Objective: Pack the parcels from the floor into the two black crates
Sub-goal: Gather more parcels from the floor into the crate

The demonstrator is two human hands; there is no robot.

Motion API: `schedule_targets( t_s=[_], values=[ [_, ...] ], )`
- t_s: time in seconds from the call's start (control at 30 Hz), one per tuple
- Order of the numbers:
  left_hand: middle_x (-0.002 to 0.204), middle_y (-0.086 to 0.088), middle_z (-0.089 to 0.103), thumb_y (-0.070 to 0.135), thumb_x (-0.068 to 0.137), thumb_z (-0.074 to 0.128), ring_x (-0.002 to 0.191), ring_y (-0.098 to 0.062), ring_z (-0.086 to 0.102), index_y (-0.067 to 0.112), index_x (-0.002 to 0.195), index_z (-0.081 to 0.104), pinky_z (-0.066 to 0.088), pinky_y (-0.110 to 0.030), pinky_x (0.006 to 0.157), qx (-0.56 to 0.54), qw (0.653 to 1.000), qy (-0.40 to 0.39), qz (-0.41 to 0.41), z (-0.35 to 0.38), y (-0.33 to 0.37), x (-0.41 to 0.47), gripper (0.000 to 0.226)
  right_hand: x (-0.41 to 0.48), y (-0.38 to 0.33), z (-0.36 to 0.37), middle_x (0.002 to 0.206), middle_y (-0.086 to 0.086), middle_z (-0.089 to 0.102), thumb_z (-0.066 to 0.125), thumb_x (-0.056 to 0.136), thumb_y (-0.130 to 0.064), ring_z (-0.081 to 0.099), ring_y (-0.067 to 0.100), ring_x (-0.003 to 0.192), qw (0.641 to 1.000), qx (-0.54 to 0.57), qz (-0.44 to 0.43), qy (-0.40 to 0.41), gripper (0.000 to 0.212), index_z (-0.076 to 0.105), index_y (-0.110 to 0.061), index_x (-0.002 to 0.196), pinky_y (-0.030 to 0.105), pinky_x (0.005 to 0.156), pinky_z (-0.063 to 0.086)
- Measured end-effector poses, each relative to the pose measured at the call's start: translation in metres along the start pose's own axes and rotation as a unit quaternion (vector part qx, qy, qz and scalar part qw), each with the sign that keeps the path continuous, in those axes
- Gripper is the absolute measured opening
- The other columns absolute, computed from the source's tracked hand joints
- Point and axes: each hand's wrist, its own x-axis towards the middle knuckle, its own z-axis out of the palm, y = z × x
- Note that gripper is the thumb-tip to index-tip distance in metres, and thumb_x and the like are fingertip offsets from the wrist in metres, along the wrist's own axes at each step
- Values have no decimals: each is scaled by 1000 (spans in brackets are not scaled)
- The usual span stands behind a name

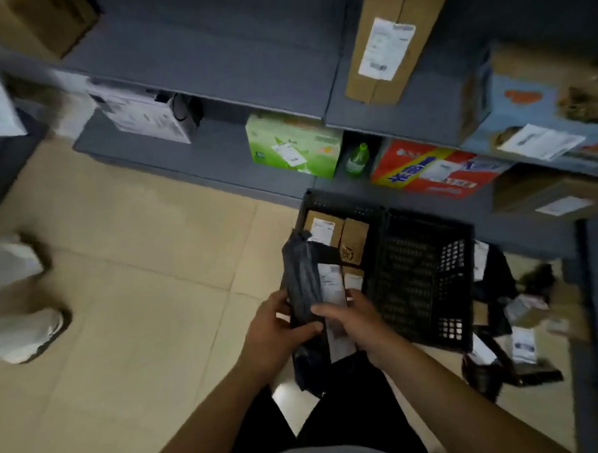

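Note:
I hold a long black bag parcel [302, 288] with a white label upright in front of me, above the near edge of the left black crate [337, 199]. My left hand [273, 333] grips its lower left side. My right hand [354, 318] grips its right side, fingers across the front. The left crate holds several small brown boxes [354, 239]. The right black crate [426, 279] stands beside it, and its mesh floor shows bare. More parcels [522, 340] lie on the floor to the right of the crates.
Grey shelving [215, 58] runs along the back, bearing cardboard boxes, a green carton [292, 146] and a red carton [432, 171]. Another person's shoes [28, 327] stand on the beige tile floor at the far left.

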Motion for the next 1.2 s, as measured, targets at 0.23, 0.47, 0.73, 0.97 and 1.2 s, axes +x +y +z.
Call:
schedule_targets(
  t_s=[0.23,0.47,0.73,0.97,1.2],
  values=[
    [86,-13,62,3,93,64,67,-23,54,5,109,65,47,-31,63,-40,976,-81,-200,-78,-74,88,16,57,72,18,92,-4,76,90,58,-46,73,17,81,975,125,118,141,63,68,-26,114,26,51,53],
    [69,-13,55,-8,95,52,50,-18,41,-4,92,62,29,-18,45,22,955,-30,-294,-97,-205,192,11,175,121,8,113,8,61,89,36,-57,64,22,91,939,79,130,309,110,51,-14,130,30,67,55],
    [119,-20,66,42,96,60,97,-34,64,12,127,58,51,-37,85,110,982,-15,-152,6,-279,369,44,363,152,41,138,12,38,86,51,-60,48,35,122,944,-60,58,319,118,30,-12,143,49,97,50],
    [116,-7,66,57,101,29,104,-27,63,23,123,54,51,-47,96,194,980,37,4,66,-337,463,47,476,187,66,150,12,32,81,71,-55,47,27,122,946,-132,80,286,106,22,-11,148,40,108,40],
    [91,-1,68,63,98,21,89,-27,66,26,98,57,54,-39,79,262,948,153,93,79,-366,486,52,556,221,108,154,17,17,85,61,-58,25,38,141,929,-139,89,331,129,4,-10,150,54,113,33]
  ],
)
